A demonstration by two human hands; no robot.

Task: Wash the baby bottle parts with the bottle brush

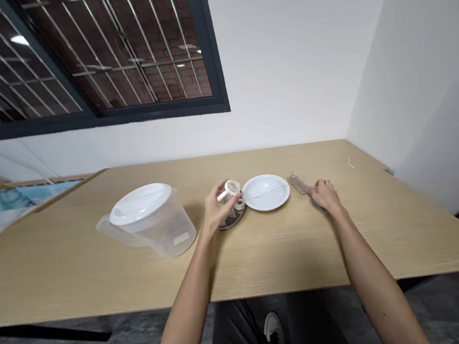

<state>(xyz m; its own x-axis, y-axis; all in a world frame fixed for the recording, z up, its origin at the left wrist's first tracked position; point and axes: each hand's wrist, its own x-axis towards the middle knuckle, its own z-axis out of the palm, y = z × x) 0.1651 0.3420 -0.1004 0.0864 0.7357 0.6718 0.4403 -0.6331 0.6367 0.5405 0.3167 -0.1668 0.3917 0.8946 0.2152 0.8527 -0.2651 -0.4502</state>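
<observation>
My left hand point(216, 210) is closed around a small clear container with a round white top point(232, 187) and a short white handle. Beneath it lies a dark round dish point(234, 220), partly hidden by my fingers, with other small pieces on it. Just to the right sits a shallow white bowl point(267, 205), a thin dark line running across it. My right hand point(326, 195) rests at the table, fingers closed on a brush-like tool point(298, 184) with a flat greyish head and a bluish handle end showing below the hand. Its exact kind is unclear.
A translucent pitcher point(164, 232) with a white lid stands left of my left hand, its handle pointing left. On the wooden table point(278, 254), a thin white strip point(351, 162) lies far right. A box with blue bags point(21, 200) is at the left; a wall stands behind.
</observation>
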